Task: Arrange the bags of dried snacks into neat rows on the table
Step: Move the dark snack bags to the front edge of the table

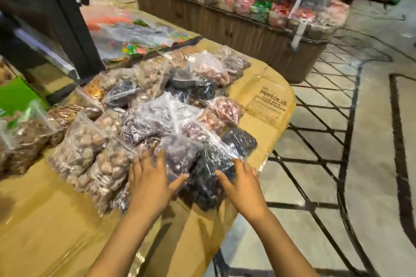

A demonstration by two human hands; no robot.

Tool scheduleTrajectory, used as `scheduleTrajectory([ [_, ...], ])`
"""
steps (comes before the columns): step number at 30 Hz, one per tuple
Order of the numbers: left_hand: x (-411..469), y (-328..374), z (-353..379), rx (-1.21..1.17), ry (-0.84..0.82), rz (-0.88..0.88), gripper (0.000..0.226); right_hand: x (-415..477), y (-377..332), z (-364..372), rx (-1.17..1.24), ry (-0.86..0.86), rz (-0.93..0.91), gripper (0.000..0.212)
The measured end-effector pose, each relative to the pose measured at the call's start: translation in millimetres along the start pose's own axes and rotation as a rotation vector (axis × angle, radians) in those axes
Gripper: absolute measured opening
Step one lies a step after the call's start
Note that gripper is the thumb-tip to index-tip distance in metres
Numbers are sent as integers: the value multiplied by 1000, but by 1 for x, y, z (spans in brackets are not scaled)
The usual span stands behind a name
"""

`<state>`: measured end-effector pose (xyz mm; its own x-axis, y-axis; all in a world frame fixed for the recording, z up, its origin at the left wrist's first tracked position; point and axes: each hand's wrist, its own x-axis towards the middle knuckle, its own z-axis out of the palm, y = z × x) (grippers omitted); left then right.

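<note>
Room: a shop with a pale floor crossed by dark lines; a wicker-sided display stand heaped with bright packets stands across the aisle.
Tabletop: covered in flattened brown cardboard, printed near its rounded far end.
Hard to make out: the whole view is smeared, so I cannot read the print or tell what is in most bags. A green box and a brown-filled bag are cut off at the left edge. A black post hides what lies behind it.
Bags of dried snacks: clear, crinkled plastic, glaring with reflections, heaped on one another rather than in rows; fillings run from pale tan lumps to pink, purple and near-black.
Where: the heap fills the middle of the tabletop, reaching from the post to the near right edge.
Pale bags: round tan pieces, on the left of the heap.
Dark bag: nearest me, near-black contents.
My left hand: fingers spread wide and flat on the purple bag beside the dark bag.
My right hand: fingers spread, lying on the dark bag's right side.
</note>
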<state>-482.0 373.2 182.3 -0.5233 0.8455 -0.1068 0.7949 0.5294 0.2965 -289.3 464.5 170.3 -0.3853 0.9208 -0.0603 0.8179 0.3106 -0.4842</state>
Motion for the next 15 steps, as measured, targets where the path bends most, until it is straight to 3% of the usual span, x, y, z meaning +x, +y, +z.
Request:
scheduleTrajectory([
  [10, 113, -16, -21, -20, 210, -262, 123, 211, -13, -15, 123, -165, -391, 59],
  [15, 152, -15, -39, -15, 70, -340, 147, 308, -12, -36, 81, -215, -559, 70],
])
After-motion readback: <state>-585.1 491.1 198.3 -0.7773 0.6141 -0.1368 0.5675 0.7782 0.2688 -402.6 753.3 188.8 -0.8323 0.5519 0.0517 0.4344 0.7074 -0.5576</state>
